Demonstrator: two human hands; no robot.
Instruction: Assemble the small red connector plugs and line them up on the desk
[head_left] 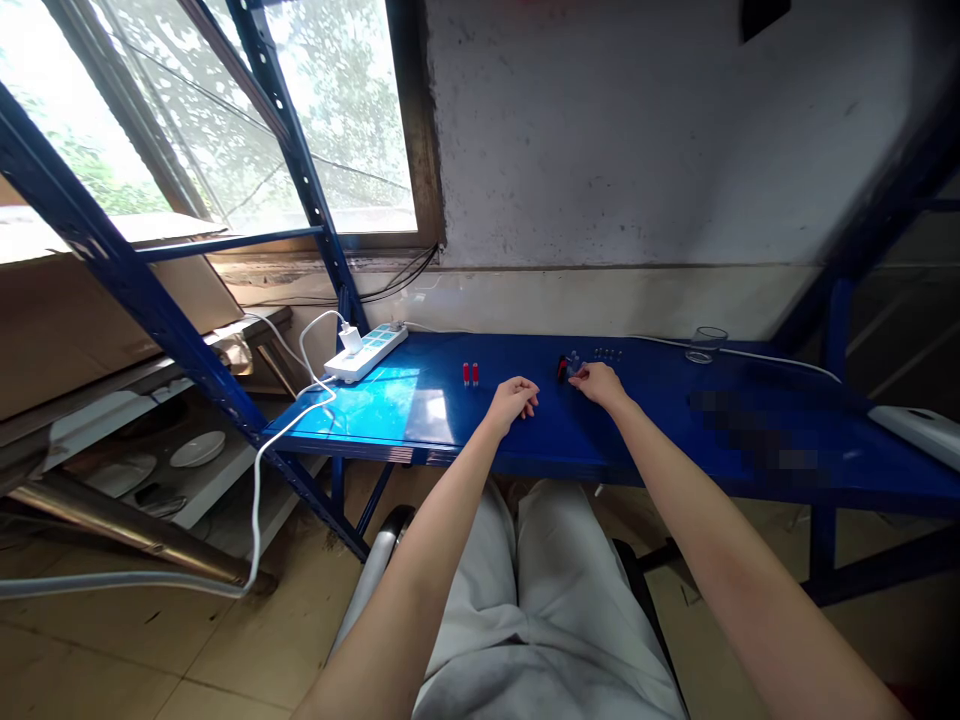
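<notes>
The right hand (600,383) has its fingertips together at small bluish pieces (574,362), clamped or not I cannot tell, a black-and-red object (562,369) just left of them, the left hand (514,400), loosely parted, nearer two red cylinders (470,374).

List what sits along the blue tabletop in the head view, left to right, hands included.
White power strip → two small red pieces → left hand → small red-and-black piece → right hand → clear glass → white object at the right edge.
</notes>
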